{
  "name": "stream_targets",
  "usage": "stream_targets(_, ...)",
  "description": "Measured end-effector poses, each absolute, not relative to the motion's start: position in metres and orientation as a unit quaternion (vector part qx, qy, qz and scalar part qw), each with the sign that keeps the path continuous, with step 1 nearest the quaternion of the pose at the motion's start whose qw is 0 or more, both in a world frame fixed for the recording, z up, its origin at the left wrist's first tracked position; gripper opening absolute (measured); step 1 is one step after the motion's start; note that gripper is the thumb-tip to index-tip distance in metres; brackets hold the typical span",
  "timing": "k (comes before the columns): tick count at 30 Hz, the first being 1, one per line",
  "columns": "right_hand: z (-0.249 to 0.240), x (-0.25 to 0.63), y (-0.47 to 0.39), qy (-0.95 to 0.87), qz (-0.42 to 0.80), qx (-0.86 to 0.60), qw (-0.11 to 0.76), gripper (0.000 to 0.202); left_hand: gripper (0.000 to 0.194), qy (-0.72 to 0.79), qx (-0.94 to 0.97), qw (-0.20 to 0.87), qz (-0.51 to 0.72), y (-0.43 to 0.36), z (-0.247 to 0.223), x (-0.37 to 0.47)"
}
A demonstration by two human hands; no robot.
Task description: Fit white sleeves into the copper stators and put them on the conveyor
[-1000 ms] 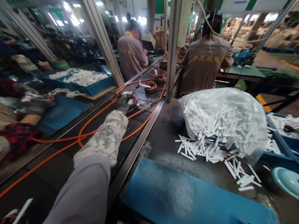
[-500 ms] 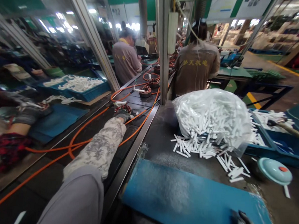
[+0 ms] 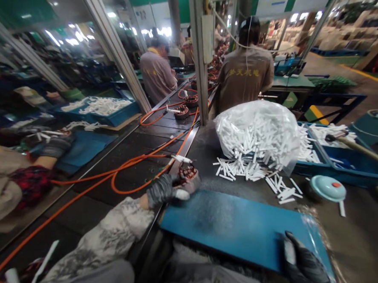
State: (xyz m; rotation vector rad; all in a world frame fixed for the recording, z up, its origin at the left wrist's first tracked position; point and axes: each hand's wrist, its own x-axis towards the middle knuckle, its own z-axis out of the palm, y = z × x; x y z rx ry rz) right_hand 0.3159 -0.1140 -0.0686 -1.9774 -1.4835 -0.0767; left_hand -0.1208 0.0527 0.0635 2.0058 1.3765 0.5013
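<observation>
Blue, flat and rectangular, a mat (image 3: 235,229) lies beneath the dark-gloved right hand (image 3: 307,266), whose grip cannot be told. At the mat's far left corner, the grey-gloved left hand (image 3: 162,190) grasps a ring-shaped, copper-wound coil (image 3: 188,175); the step looks like placing it, and next probably calls for a level, gentle set-down.

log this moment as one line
left hand: holds copper-wound ring near blue mat | right hand: at mat's right end | white tubes: bagged and loose
</observation>
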Motion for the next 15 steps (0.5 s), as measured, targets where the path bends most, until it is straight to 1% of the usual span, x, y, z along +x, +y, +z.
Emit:
stream_targets(2,-0.059,0.311,-0.111,-0.591,-0.055,-0.736,0.325,0.049,0.058,0.463,0.798,0.346,0.168,0.034,0.048,-0.094)
stream_targets(3,-0.054,0.307,-0.108,-0.604,-0.065,-0.725,0.325,0.048,0.058,0.451,0.817,0.324,0.152,0.026,0.04,-0.083)
stream_targets(5,-0.042,0.294,-0.1,-0.633,-0.073,-0.692,0.338,0.047,0.056,0.452,0.852,0.245,0.102,0.012,0.03,-0.068)
stream_targets(7,-0.03,0.279,-0.088,-0.669,-0.051,-0.661,0.336,0.042,0.058,0.473,0.862,0.172,0.059,-0.006,0.033,-0.067)
stream_targets(9,-0.02,0.263,-0.073,-0.699,-0.003,-0.629,0.339,0.039,0.057,0.472,0.871,0.13,0.044,-0.028,0.053,-0.077)
stream_targets(10,-0.015,0.256,-0.065,-0.706,0.032,-0.615,0.349,0.037,0.053,0.456,0.879,0.127,0.053,-0.038,0.069,-0.084)
stream_targets(12,-0.005,0.241,-0.046,-0.708,0.119,-0.592,0.365,0.035,0.039,0.376,0.904,0.177,0.104,-0.05,0.104,-0.096)
stream_targets(13,0.0,0.234,-0.035,-0.706,0.159,-0.583,0.37,0.034,0.036,0.37,0.898,0.189,0.145,-0.05,0.119,-0.099)
stream_targets(15,0.01,0.216,-0.011,-0.709,0.215,-0.566,0.361,0.033,0.036,0.456,0.851,0.137,0.223,-0.031,0.136,-0.096)
